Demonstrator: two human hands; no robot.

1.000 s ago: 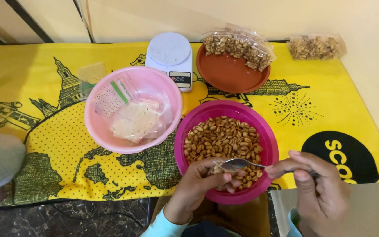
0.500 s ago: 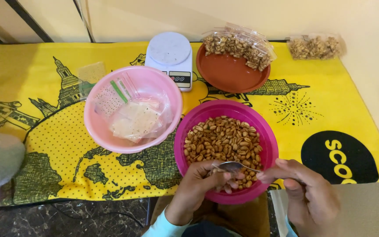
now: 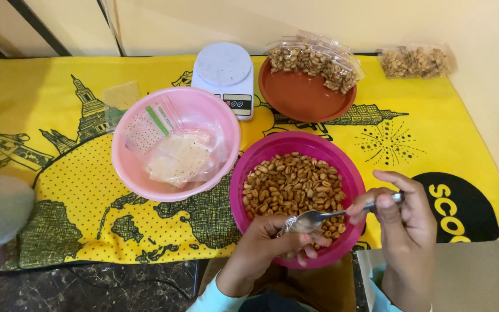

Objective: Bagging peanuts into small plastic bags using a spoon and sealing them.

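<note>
A magenta bowl (image 3: 293, 140) full of peanuts (image 3: 293, 182) stands at the near edge of the table. My right hand (image 3: 401, 216) holds a metal spoon (image 3: 314, 219) by its handle, the spoon's bowl over the near side of the peanuts. My left hand (image 3: 270, 245) is curled at the bowl's near rim, its fingers right under the spoon. It seems to pinch a small clear bag, which is mostly hidden by the fingers.
A pink bowl (image 3: 137, 118) holds empty clear bags (image 3: 180, 156). Behind it are a white kitchen scale (image 3: 224, 72), a brown plate (image 3: 304, 101) with filled peanut bags (image 3: 313, 58), and another filled bag (image 3: 416, 61). A yellow printed cloth (image 3: 59, 110) covers the table.
My right hand has shifted slightly up and left with the spoon. The spoon's bowl stays at my left fingers. The bowls have not moved.
</note>
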